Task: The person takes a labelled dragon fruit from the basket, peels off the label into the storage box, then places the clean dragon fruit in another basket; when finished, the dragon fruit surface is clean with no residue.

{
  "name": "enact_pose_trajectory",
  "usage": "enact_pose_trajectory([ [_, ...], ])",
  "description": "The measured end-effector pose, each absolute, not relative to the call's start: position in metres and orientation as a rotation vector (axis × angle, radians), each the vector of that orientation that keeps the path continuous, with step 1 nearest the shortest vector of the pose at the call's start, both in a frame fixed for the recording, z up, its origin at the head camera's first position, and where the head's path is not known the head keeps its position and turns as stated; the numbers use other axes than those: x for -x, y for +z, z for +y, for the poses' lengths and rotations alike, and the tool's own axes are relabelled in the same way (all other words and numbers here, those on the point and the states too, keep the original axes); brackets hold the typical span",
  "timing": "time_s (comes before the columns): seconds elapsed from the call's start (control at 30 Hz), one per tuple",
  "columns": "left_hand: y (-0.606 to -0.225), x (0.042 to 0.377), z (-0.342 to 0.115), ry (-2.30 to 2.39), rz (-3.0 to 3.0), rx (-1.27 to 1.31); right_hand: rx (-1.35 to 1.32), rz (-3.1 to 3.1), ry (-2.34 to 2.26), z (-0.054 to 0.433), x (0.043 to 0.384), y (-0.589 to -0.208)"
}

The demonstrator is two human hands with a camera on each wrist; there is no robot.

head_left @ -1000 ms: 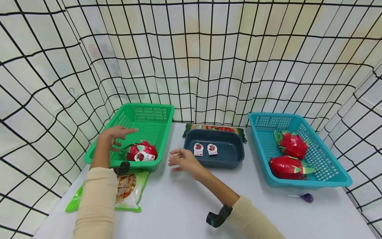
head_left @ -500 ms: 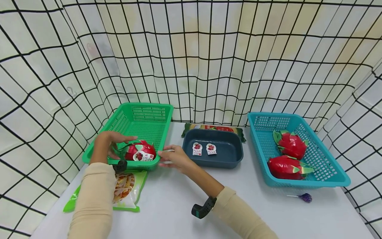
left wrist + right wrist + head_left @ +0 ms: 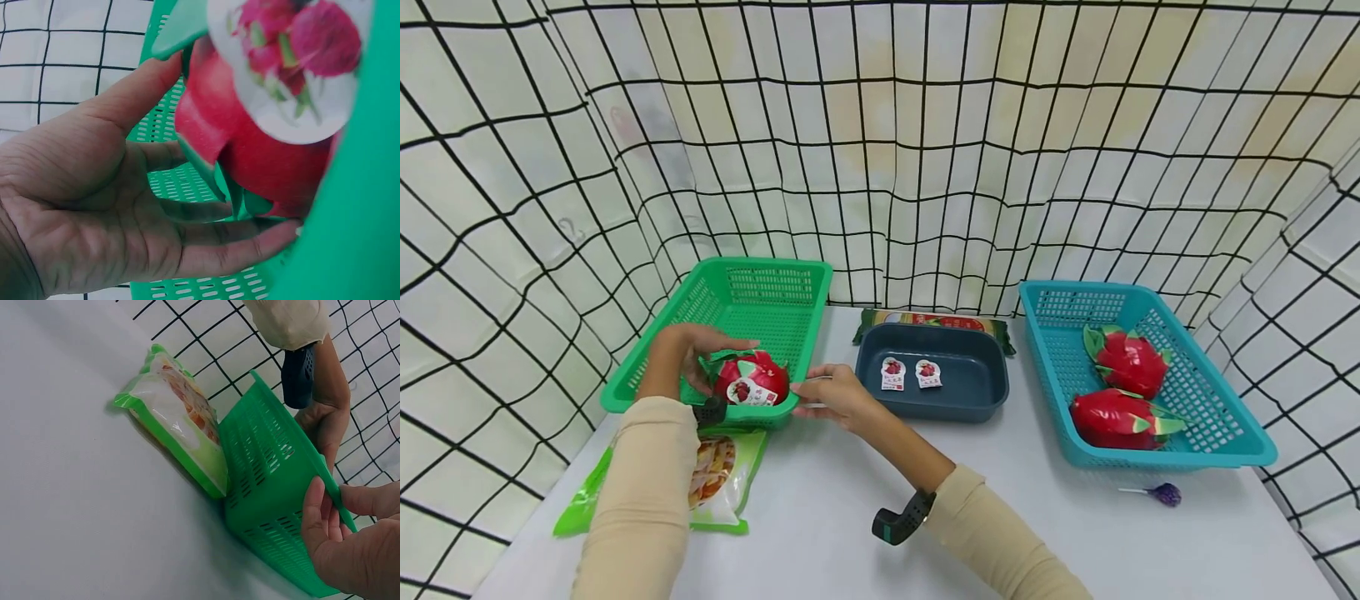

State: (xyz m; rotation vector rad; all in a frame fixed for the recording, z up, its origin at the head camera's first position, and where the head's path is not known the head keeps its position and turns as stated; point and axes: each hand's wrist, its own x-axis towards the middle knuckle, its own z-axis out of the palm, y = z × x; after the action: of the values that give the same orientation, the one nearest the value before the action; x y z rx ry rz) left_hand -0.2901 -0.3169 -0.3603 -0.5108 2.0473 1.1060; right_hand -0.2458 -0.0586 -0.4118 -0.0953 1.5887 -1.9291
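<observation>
A toy dragon fruit (image 3: 771, 372) with a white sticker lies at the front of the green basket (image 3: 778, 317). My left hand (image 3: 688, 343) reaches into the basket and holds the fruit's leafy left end. In the left wrist view, the thumb of that hand (image 3: 81, 206) is at a green leaf and the fingers curl beneath the red body (image 3: 262, 169). My right hand (image 3: 841, 393) pinches the basket's front right rim. The right wrist view shows the thumb and fingers of this hand (image 3: 356, 550) on either side of the rim.
A food packet (image 3: 722, 479) lies before the green basket. Centrally stands a dark blue tray (image 3: 962, 367) with two stickers, a long packet (image 3: 936, 322) behind it. The blue basket (image 3: 1232, 425) at right holds two dragon fruits (image 3: 1120, 419). A purple lollipop (image 3: 1165, 494) lies before it.
My left hand has lowered from above the basket onto the dragon fruit, which has tilted slightly. My right hand has moved left to the basket's rim and taken hold of it.
</observation>
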Motion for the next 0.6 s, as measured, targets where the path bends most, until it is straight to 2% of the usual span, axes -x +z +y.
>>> enact_pose_trajectory([
  [0.33, -0.3596, 0.2917, -0.3112, 0.936, 2.061, 0.517, 0.101, 1.581, -1.936, -0.0584, 0.2449, -0.411],
  [0.6, -0.3631, 0.2914, -0.3103, 1.016, 2.029, 0.481, 0.113, 1.59, -1.93, -0.0579, 0.2451, -0.4107],
])
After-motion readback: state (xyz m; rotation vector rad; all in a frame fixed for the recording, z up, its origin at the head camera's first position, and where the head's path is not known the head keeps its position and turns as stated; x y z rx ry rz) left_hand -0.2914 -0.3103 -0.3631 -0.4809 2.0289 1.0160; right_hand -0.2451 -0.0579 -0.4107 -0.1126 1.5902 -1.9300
